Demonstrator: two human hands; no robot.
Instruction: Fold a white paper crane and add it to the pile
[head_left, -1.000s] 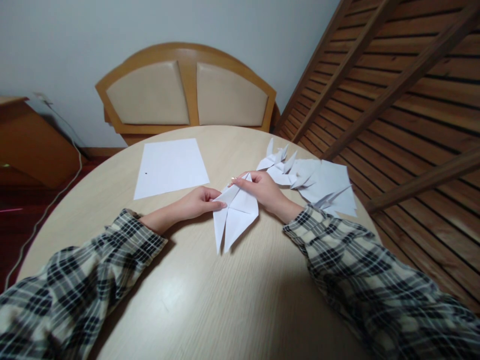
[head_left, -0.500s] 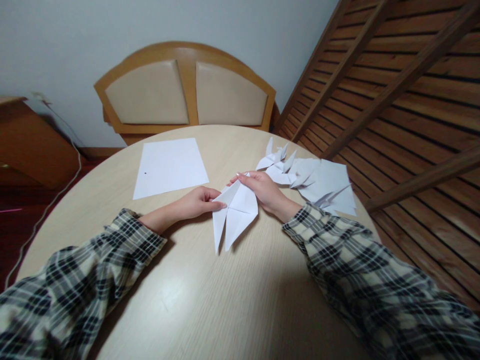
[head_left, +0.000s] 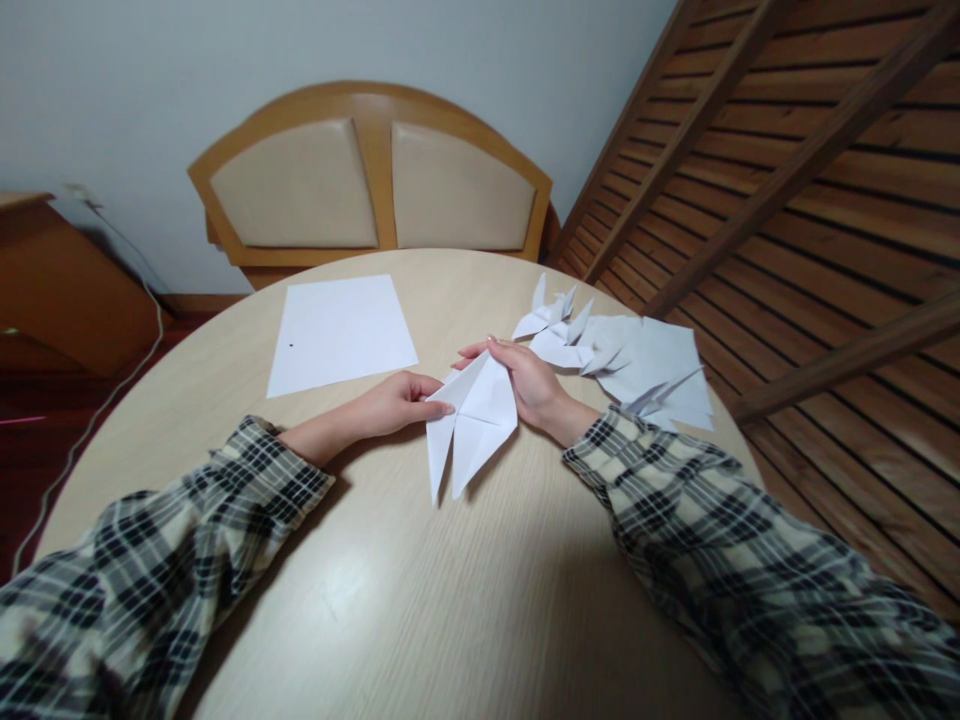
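Between my hands is a piece of folded white origami paper [head_left: 480,425], kite-shaped at the top and split into two long points toward me. My left hand [head_left: 401,402] pinches its left corner, thumb on top. On the upper right edge my right hand [head_left: 529,380] holds it near the top point, with the thumb along the edge and the fingers behind, partly hidden by the paper. Several folded paper cranes [head_left: 559,325] stand just beyond my right hand.
A flat white sheet [head_left: 341,335] with a small dark dot lies at the back left of the round table [head_left: 360,600]. Stacked white sheets [head_left: 652,355] lie at the right edge beside the cranes. A padded chair back [head_left: 375,170] and a slatted wooden screen [head_left: 825,200] stand behind.
My right thumb has shifted slightly at the paper's top edge. The folded paper has moved barely up and to the right; my left hand keeps its pinch.
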